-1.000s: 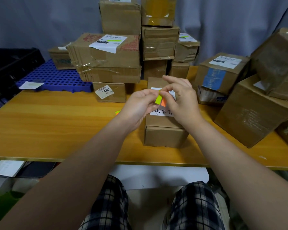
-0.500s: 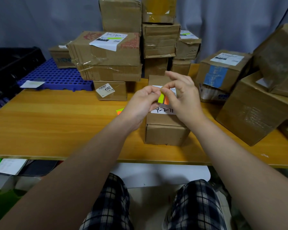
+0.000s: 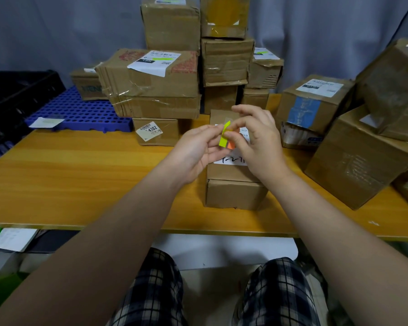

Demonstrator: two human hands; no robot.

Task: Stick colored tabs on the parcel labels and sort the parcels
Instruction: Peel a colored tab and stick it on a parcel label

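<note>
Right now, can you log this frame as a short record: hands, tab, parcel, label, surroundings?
left hand: holds the tab pad
right hand: pinches the yellow-green tab, peeling it up
parcel: small box on the table, under both hands
label: white, handwritten, no tab seen on it
surroundings: stacked boxes behind

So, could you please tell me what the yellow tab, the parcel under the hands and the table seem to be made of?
Yellow tab: thin glossy plastic film, probably; it bends and one end looks clear.
Parcel: matte brown corrugated cardboard, creased at the flap edge, with a white paper label.
Table: smooth wood-grain top, possibly laminate rather than solid wood; it has a soft sheen.
</note>
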